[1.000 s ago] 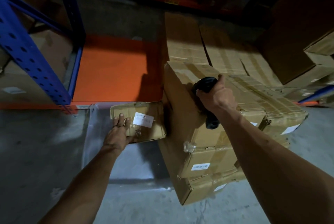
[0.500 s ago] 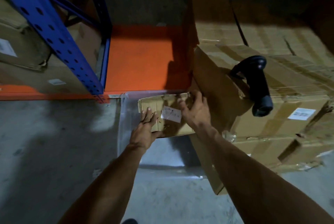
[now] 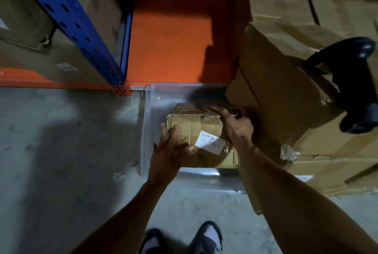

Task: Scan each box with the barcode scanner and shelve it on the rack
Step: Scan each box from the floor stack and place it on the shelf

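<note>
I take this to be the pick-up step: the barcode scanner (image 3: 353, 88) lies parked on top of the big carton (image 3: 286, 94) at my right, out of both hands, so the small cardboard box (image 3: 202, 137) now has to be lifted out and shelved. That box sits inside a clear plastic bin (image 3: 147, 126) on the concrete floor (image 3: 61, 151), toward the bin's far right corner, with its white label (image 3: 209, 142) facing up near the box's right edge.

My left hand (image 3: 169, 153) lies on the box's near left corner, fingers spread and bent over the top, thumb toward the label; it grips the edge loosely, I think. My right hand (image 3: 239, 128) reaches to the far right corner, its fingers curling over the box's upper edge, squeezed between the box and the big carton. Both forearms run down and forward from my shoulders, converging on the box.

The next move probably calls for firm purchase on the two opposite corners, a straight lift clear of the bin wall, then a swing up and forward to the orange shelf (image 3: 169, 45) beside the blue rack upright (image 3: 69, 18). The tight gap on the right may pinch my knuckles.
</note>
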`<state>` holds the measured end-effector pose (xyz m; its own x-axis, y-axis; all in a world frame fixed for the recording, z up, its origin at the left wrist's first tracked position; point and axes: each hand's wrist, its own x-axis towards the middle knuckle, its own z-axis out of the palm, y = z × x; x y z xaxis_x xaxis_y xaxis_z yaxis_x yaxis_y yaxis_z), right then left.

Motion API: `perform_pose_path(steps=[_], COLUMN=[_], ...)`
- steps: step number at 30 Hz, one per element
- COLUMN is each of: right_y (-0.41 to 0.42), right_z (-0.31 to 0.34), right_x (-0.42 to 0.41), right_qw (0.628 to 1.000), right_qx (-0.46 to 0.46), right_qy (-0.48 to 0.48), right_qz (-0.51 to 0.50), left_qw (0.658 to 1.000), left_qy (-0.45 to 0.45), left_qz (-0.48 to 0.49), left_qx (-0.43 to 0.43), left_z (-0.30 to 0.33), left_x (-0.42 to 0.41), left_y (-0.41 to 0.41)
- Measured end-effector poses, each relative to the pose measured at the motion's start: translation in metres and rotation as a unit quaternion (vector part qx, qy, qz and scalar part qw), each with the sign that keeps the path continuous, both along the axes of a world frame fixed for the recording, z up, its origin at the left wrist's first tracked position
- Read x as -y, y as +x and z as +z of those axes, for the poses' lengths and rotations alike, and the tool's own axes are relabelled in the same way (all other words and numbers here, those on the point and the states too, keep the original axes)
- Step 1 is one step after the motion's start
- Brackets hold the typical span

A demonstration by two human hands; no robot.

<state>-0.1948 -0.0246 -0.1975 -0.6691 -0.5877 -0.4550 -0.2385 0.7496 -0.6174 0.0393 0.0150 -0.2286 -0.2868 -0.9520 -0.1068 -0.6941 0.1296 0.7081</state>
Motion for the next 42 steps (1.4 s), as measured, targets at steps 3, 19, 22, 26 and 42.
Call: perform_pose_path(steps=[3,19,22,26,42], right_y=[-0.001,-0.014,-0.006,0.009,0.08], right_z=[-0.006,-0.034,-0.04,-0.039,0.165], right_x=[0.006,-0.052,-0.079,-0.103,-0.126], right_qw=[1.0,0.975,0.972,0.983,0.97], right_qx=[0.013,0.203,0.217,0.144,0.145], right_qy=[-0.022,-0.077,-0.077,-0.073,-0.194], right_qz=[-0.012,-0.039,-0.04,-0.083,-0.008], left_qw=[0.998,0.917,0.929,0.927,0.937], left_qy=[-0.039,0.365,0.339,0.326,0.245], left_qz=[0.045,0.067,0.081,0.125,0.193], left_qx=[-0.012,-0.147,-0.123,-0.135,-0.155], left_z=[-0.008,0.002,-0.015,-0.024,0.19], left_x=[-0.004,0.065,0.039,0.011,-0.019], left_y=[-0.005,-0.026,-0.026,-0.014,0.051])
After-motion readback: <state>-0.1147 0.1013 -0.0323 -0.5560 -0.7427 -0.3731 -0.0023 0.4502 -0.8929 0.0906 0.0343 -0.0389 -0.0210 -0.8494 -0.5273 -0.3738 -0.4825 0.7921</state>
